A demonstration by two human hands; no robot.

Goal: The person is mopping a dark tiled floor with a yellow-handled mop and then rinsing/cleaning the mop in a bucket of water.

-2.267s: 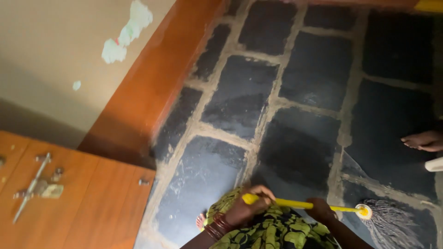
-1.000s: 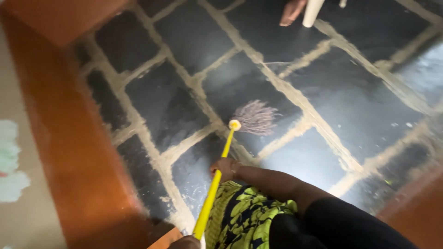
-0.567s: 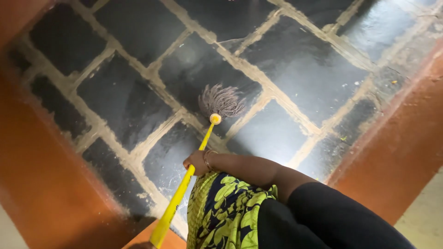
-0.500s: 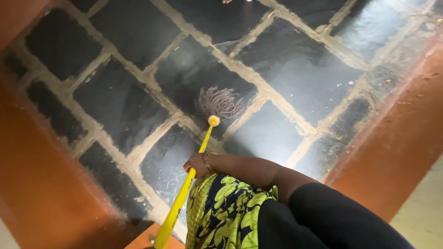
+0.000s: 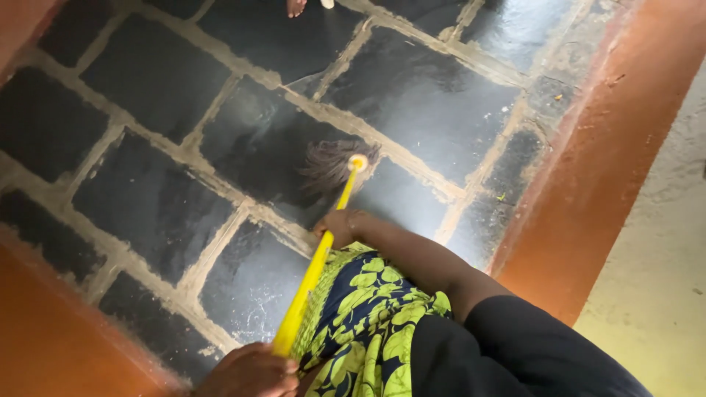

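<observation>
Right hand wraps the yellow handle about midway down, fingers curled round it, arm reaching out from the near right. Left hand closes over the handle's near end at the bottom edge of the view; fingers folded on it, thumb side up. Both grips look firm, not pinched.

Handle runs from the near hand up and slightly right to the mop head, a dark stringy bundle fanned out to the left of the yellow collar. Head lies on a black stone slab, close to a pale mortar joint.

Floor: irregular black slabs with wide sandy joints, wet sheen on the far slabs. Orange-red skirting band runs along the right, rough pale wall beyond it. Another orange band at near left. Green-leaf patterned cloth hangs below the arms. Someone else's foot shows at the far edge.

Judgement on doing it well: keep the strands flat and spread, press from the mid hand, steer from the near hand, and work strokes along the joints, where grit likely collects.
</observation>
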